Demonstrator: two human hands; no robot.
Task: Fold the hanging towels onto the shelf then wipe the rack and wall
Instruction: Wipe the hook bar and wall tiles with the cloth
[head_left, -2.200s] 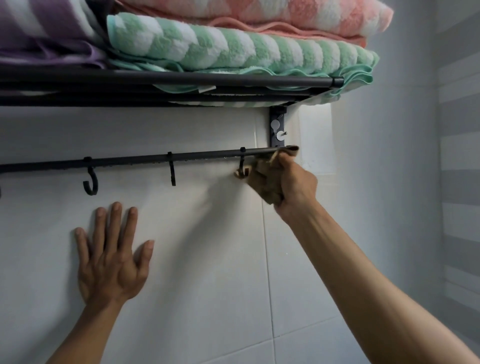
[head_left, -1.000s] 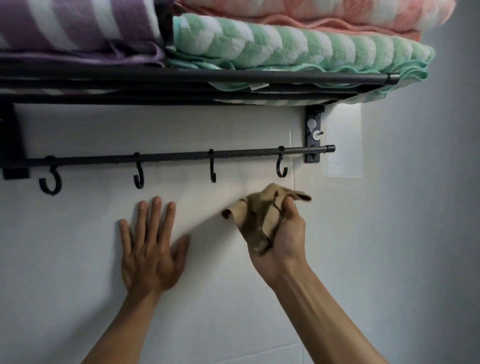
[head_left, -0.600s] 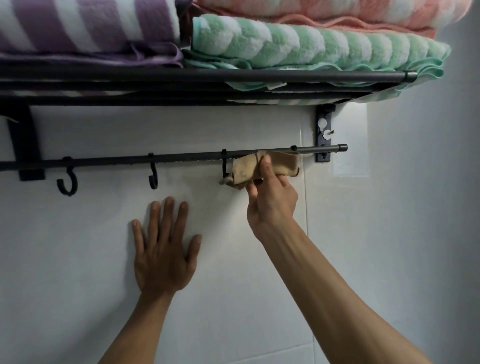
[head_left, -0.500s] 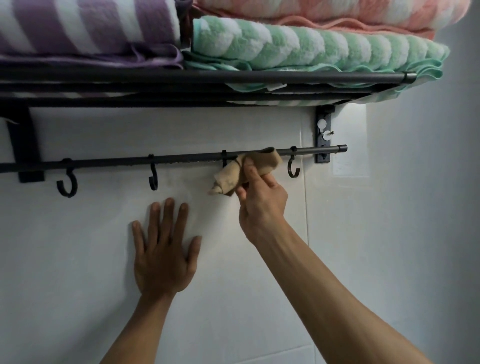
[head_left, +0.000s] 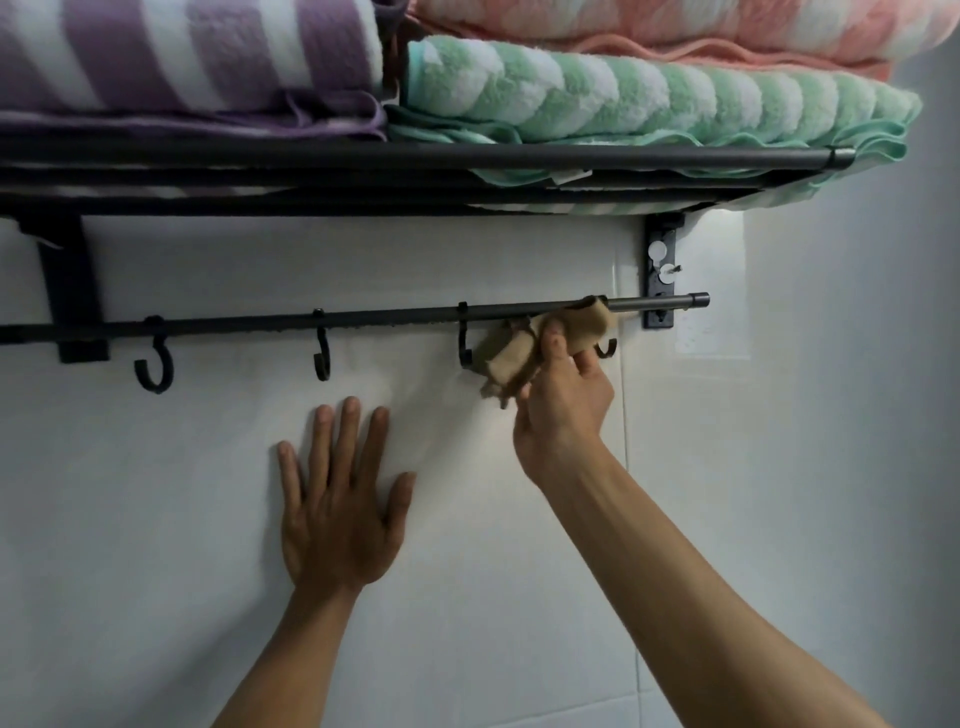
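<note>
The towels (head_left: 649, 98) are already folded on the shelf (head_left: 415, 156), so the wiping step is judged to be in hand: the wall (head_left: 156, 493) is pressed by the flat, spread left hand (head_left: 340, 514), and a tan cloth (head_left: 545, 338) is gripped by the curled right hand (head_left: 563, 405) against the bar (head_left: 363, 315) near its right end. Next, the cloth should probably be slid leftward past the hooks (head_left: 322, 358), where it may catch. The bar's left end is cut off, and one hook is partly hidden behind the cloth.

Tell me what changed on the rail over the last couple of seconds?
The right hand, gripping the tan cloth throughout, dropped off the hook rail, returned, and is rubbing near its right end. The left hand stayed flat on the wall.
</note>
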